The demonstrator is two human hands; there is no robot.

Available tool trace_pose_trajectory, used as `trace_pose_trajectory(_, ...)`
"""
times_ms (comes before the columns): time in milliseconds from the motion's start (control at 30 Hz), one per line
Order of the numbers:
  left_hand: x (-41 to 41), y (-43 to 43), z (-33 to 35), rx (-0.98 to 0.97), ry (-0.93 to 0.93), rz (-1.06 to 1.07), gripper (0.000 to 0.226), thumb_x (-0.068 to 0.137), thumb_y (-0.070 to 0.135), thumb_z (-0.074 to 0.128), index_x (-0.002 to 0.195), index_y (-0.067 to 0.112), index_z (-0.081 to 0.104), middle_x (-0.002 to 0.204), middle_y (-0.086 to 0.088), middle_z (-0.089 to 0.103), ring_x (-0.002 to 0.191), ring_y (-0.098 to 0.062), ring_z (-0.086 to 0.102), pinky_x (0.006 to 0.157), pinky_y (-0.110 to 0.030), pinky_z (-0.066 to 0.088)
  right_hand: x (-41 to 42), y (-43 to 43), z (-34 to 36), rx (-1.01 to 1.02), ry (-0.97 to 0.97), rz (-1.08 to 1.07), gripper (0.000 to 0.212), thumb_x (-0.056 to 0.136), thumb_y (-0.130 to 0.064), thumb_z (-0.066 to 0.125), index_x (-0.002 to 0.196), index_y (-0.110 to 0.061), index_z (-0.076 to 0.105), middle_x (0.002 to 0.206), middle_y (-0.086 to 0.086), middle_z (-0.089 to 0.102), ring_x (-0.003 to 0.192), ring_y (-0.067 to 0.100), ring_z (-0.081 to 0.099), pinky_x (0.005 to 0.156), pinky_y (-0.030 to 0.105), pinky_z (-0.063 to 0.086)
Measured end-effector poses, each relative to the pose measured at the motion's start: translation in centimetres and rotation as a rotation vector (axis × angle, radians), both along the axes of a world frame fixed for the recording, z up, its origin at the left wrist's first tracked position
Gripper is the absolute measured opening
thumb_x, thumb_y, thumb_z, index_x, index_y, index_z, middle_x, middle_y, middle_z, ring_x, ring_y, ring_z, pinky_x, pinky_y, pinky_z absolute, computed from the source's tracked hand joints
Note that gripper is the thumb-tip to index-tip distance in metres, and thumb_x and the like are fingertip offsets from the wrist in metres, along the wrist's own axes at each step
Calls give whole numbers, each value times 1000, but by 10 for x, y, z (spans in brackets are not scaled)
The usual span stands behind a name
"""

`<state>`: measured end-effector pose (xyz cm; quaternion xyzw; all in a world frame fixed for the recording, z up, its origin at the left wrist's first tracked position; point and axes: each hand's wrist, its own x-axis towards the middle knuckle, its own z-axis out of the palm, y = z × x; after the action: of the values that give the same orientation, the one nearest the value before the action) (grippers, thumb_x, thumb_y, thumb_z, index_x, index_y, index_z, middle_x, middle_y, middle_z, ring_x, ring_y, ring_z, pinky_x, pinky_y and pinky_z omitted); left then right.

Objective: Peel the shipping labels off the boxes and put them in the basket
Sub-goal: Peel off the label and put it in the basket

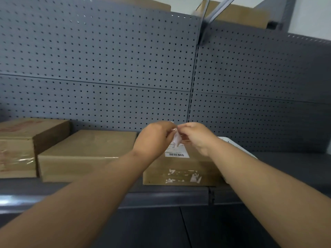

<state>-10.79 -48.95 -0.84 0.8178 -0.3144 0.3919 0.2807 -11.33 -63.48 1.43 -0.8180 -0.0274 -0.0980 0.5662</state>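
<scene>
Forearms (89, 203) reach in from the bottom edge to the shelf (170, 196). Left hand (155, 136) and right hand (197, 138) meet above the right box (180, 169), both pinching a peeled white label scrap (176, 139). Barcode label (177, 153) is stuck on that box's top, with torn residue (182, 176) on its front. Two boxes (86, 154) sit to the left.

Your left hand (155, 138) & right hand (196, 137) cover most of the paper scrap (176, 140) pinched btwn them; fingertips blurred. Txt on the label (177, 152) of the middle box (180, 174) too small to read, its top hidden behind your hands. Far-left box (18, 145) cut off by frame edge. White item (232, 143) mostly behind your right forearm.
</scene>
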Motion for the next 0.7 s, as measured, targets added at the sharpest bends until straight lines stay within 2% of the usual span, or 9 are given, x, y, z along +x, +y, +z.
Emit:
trace_pose_trajectory(100,0,-12,1,13,24,7,30,91,15,54,120,18,61,97,-7,72,85,-24,67,70,-42,55,-5,-11,2,94,26,16,22,96,-13,51,112,-3,64,93,11,69,87,20,65,82,26,53)
trace_pose_trajectory(200,5,-20,1,91,69,93,48,92,24,48,138,17,37,105,-9,71,82,-27,67,64,-42,54,-10,-20,5,121,32,30,24,93,-16,59,113,-3,63,101,11,69,92,20,65,79,23,53)
trace_pose_trajectory(300,9,-28,1,89,89,73,55,90,38,40,137,10,33,108,-8,69,80,-30,66,58,-37,51,-5,-24,4,93,22,18,25,88,-16,67,110,-9,62,107,9,69,99,23,66,91,32,54)
trace_pose_trajectory(400,14,-35,3,156,94,115,53,92,23,46,140,14,26,113,-9,66,83,-31,64,61,-37,48,1,-21,3,52,14,-30,26,82,-21,73,104,-18,59,109,6,68,105,25,66,98,40,52)
trace_pose_trajectory(533,12,-44,6,201,95,109,62,93,24,46,146,11,17,117,-11,63,91,-29,63,71,-37,48,3,-19,5,57,20,-103,36,84,-20,71,117,-16,58,113,8,66,106,25,64,98,39,51)
trace_pose_trajectory(600,13,-48,5,217,69,120,66,94,24,46,148,10,10,113,-11,64,90,-28,63,70,-36,48,2,-20,5,80,3,-127,42,85,-16,71,125,-10,58,117,11,66,107,26,64,99,39,51)
trace_pose_trajectory(700,20,-56,0,261,-1,144,71,95,22,47,149,11,2,110,-9,64,85,-24,62,62,-30,42,0,-25,4,77,-33,-180,37,90,-10,63,126,-7,58,114,11,68,105,23,65,95,32,50)
